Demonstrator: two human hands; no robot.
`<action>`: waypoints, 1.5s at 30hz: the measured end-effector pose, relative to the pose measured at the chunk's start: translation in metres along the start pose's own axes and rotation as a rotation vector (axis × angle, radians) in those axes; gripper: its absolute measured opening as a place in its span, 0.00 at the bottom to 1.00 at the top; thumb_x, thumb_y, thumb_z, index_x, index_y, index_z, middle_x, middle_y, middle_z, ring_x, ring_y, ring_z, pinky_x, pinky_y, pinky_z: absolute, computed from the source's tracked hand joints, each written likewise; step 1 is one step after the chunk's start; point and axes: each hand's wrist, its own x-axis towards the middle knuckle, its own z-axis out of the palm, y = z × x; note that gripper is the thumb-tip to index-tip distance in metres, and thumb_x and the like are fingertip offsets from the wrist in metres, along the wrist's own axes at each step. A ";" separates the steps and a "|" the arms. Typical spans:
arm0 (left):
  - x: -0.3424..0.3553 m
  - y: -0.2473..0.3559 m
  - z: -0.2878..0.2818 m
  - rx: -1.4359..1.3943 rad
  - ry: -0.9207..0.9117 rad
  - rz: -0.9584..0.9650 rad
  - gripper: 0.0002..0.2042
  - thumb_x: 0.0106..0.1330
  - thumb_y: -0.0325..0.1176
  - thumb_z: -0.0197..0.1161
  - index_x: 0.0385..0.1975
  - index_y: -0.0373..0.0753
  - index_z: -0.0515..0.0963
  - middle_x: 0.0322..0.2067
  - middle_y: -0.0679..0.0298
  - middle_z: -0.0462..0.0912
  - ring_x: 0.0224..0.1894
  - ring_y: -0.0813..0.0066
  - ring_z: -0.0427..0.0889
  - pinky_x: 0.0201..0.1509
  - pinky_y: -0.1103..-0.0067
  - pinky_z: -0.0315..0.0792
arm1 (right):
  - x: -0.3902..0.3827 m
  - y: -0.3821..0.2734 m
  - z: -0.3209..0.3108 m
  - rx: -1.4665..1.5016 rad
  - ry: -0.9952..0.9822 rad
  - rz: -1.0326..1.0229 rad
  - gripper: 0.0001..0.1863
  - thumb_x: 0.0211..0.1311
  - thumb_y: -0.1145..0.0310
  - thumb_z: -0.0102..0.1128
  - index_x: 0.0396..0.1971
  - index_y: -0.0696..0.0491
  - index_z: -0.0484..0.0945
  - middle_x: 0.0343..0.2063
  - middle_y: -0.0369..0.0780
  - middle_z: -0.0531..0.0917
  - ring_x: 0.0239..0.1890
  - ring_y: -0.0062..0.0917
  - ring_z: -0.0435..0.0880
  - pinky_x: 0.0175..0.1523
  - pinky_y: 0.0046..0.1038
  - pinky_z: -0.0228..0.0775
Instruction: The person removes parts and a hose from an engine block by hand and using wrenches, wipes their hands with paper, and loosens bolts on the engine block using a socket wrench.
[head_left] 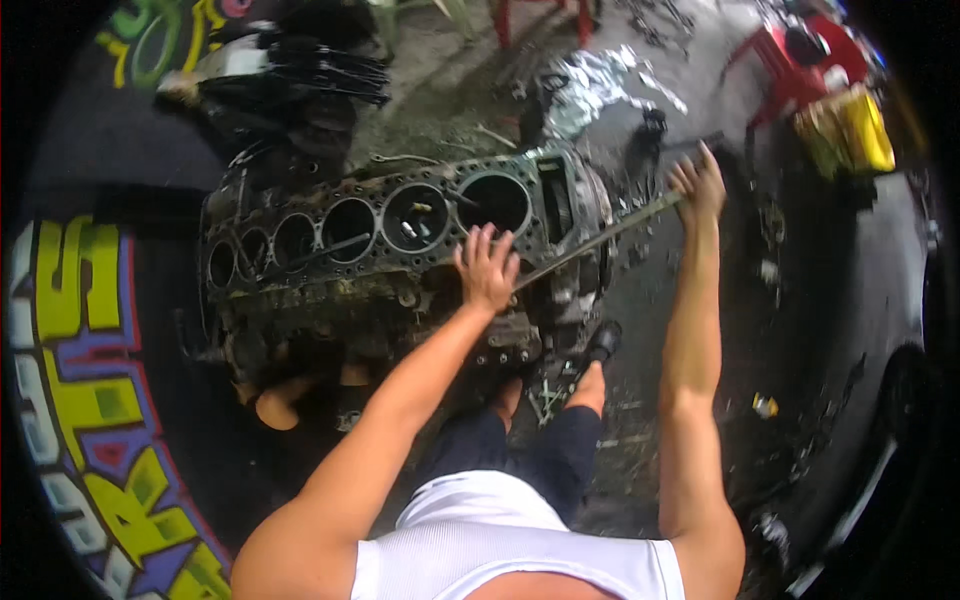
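A large, greasy engine block with a row of several round cylinder bores lies in front of me. My left hand rests palm down at its near edge, by the two rightmost bores, with fingers spread. A long metal bar slants up and right from beside that hand, past the block's right end. My right hand is closed around the bar's far end, the arm stretched out. The bar's near end is hidden around my left hand and the block's edge. Small loose pieces lie inside the second bore from the right.
A wrench lies along the block's far edge. Beyond are crumpled silver sheeting and a dark heap. A red plastic chair and yellow bag stand far right. Tools lie by my feet. Parts litter the floor.
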 end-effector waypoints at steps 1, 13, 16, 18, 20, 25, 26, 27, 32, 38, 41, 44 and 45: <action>-0.003 0.006 0.004 -0.045 0.041 -0.024 0.22 0.65 0.50 0.45 0.55 0.48 0.69 0.58 0.57 0.62 0.63 0.56 0.54 0.64 0.56 0.42 | 0.025 0.008 0.054 -0.128 -0.121 -0.086 0.15 0.65 0.58 0.48 0.25 0.53 0.72 0.15 0.35 0.68 0.16 0.23 0.66 0.24 0.26 0.61; -0.068 -0.032 -0.018 -0.603 -0.117 -0.026 0.19 0.50 0.43 0.65 0.41 0.42 0.78 0.46 0.61 0.75 0.51 0.58 0.69 0.55 0.68 0.63 | -0.341 0.200 0.262 -1.058 -1.531 -0.347 0.20 0.49 0.51 0.62 0.20 0.56 0.77 0.19 0.51 0.78 0.24 0.46 0.78 0.31 0.40 0.70; -0.065 -0.021 -0.052 -0.552 -0.185 0.077 0.16 0.50 0.37 0.65 0.41 0.45 0.79 0.45 0.63 0.75 0.51 0.61 0.69 0.54 0.68 0.64 | -0.376 0.151 0.182 -0.859 -1.749 -0.397 0.19 0.48 0.60 0.64 0.11 0.55 0.67 0.11 0.43 0.71 0.14 0.39 0.71 0.21 0.36 0.60; -0.069 -0.035 -0.028 -0.429 -0.250 0.096 0.19 0.43 0.33 0.67 0.39 0.46 0.79 0.43 0.67 0.78 0.50 0.66 0.72 0.53 0.69 0.67 | -0.382 0.086 0.156 -0.962 -1.776 -0.343 0.18 0.42 0.69 0.65 0.07 0.55 0.64 0.10 0.40 0.70 0.16 0.35 0.72 0.21 0.35 0.61; -0.059 -0.023 -0.022 -0.445 -0.225 0.185 0.18 0.42 0.32 0.67 0.38 0.45 0.79 0.41 0.67 0.78 0.48 0.66 0.73 0.52 0.69 0.67 | -0.384 0.045 0.120 -1.018 -1.557 -0.431 0.16 0.43 0.71 0.64 0.08 0.55 0.65 0.12 0.39 0.69 0.16 0.32 0.71 0.27 0.31 0.65; -0.055 -0.021 -0.020 -0.389 -0.189 0.252 0.17 0.45 0.36 0.69 0.36 0.44 0.77 0.37 0.66 0.77 0.44 0.64 0.75 0.46 0.70 0.73 | -0.389 0.025 0.071 -0.750 -0.787 -0.438 0.21 0.59 0.63 0.56 0.11 0.56 0.64 0.14 0.37 0.69 0.20 0.24 0.69 0.39 0.31 0.65; -0.056 -0.017 -0.022 -0.401 -0.184 0.226 0.17 0.45 0.36 0.69 0.36 0.43 0.76 0.37 0.65 0.77 0.44 0.63 0.74 0.46 0.69 0.73 | -0.386 0.025 0.064 -0.601 -0.697 -0.425 0.22 0.61 0.60 0.54 0.13 0.57 0.65 0.15 0.38 0.68 0.21 0.24 0.67 0.38 0.31 0.63; -0.056 -0.016 -0.021 -0.416 -0.161 0.199 0.17 0.46 0.35 0.69 0.36 0.42 0.76 0.37 0.64 0.77 0.45 0.62 0.74 0.46 0.69 0.73 | -0.382 0.023 0.066 -0.519 -0.638 -0.394 0.21 0.61 0.59 0.55 0.14 0.57 0.65 0.15 0.37 0.68 0.22 0.24 0.66 0.37 0.31 0.62; -0.058 -0.014 -0.025 -0.505 -0.120 0.036 0.13 0.49 0.32 0.66 0.35 0.39 0.75 0.37 0.58 0.75 0.42 0.53 0.75 0.43 0.65 0.72 | -0.354 0.040 0.109 -0.460 -0.472 -0.411 0.18 0.62 0.59 0.55 0.18 0.56 0.70 0.18 0.33 0.70 0.22 0.16 0.65 0.31 0.22 0.58; -0.054 -0.018 -0.024 -0.471 -0.254 0.041 0.11 0.50 0.28 0.62 0.34 0.39 0.73 0.36 0.55 0.74 0.38 0.49 0.77 0.40 0.61 0.72 | -0.313 0.061 0.174 -0.615 -0.269 -0.527 0.21 0.65 0.57 0.51 0.13 0.49 0.65 0.10 0.28 0.63 0.13 0.12 0.58 0.19 0.20 0.52; -0.043 -0.021 -0.023 -0.435 -0.209 0.115 0.15 0.48 0.30 0.66 0.36 0.40 0.71 0.36 0.55 0.74 0.38 0.50 0.77 0.40 0.61 0.73 | -0.301 0.056 0.205 -0.672 -0.395 -0.464 0.23 0.64 0.56 0.52 0.11 0.51 0.66 0.10 0.27 0.64 0.13 0.12 0.61 0.18 0.20 0.50; -0.034 -0.020 -0.026 -0.384 -0.220 0.104 0.18 0.46 0.38 0.71 0.34 0.41 0.72 0.34 0.59 0.75 0.40 0.54 0.77 0.39 0.62 0.73 | -0.281 0.055 0.205 -0.688 -0.853 -0.274 0.23 0.63 0.55 0.54 0.11 0.52 0.69 0.11 0.28 0.67 0.14 0.12 0.62 0.20 0.20 0.53; -0.036 -0.017 -0.032 -0.308 -0.147 0.119 0.18 0.45 0.40 0.71 0.32 0.41 0.73 0.33 0.61 0.76 0.40 0.56 0.77 0.38 0.63 0.73 | -0.293 0.048 0.208 -0.853 -0.911 -0.252 0.23 0.62 0.55 0.54 0.12 0.53 0.69 0.11 0.29 0.67 0.16 0.12 0.63 0.21 0.21 0.54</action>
